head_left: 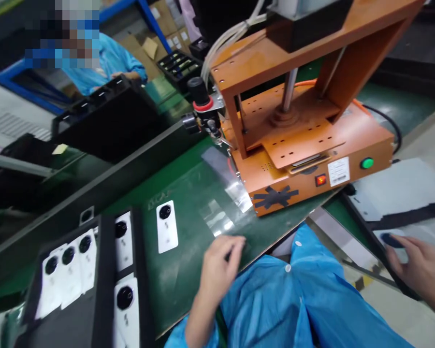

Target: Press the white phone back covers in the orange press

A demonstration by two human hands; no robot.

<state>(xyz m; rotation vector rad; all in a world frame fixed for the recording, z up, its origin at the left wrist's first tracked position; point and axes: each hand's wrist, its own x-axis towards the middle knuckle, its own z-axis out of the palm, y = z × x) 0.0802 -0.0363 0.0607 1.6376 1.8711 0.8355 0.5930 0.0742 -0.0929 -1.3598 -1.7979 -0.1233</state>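
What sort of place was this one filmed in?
Probably a factory assembly line, perhaps for phones: an orange press machine stands on a green workbench, black trays hold what look like white phone back covers, and another person wears a blue smock.

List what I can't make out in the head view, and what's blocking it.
All in the head view:
- Left hand: its own curl hides the palm, so anything inside is unseen.
- White panel: partly covered by the right hand; whether it is gripped is unclear.
- Orange press: top cut off by the upper edge.
- White label: print too small and blurred.
- Black tray: near end cut off by the bottom edge.
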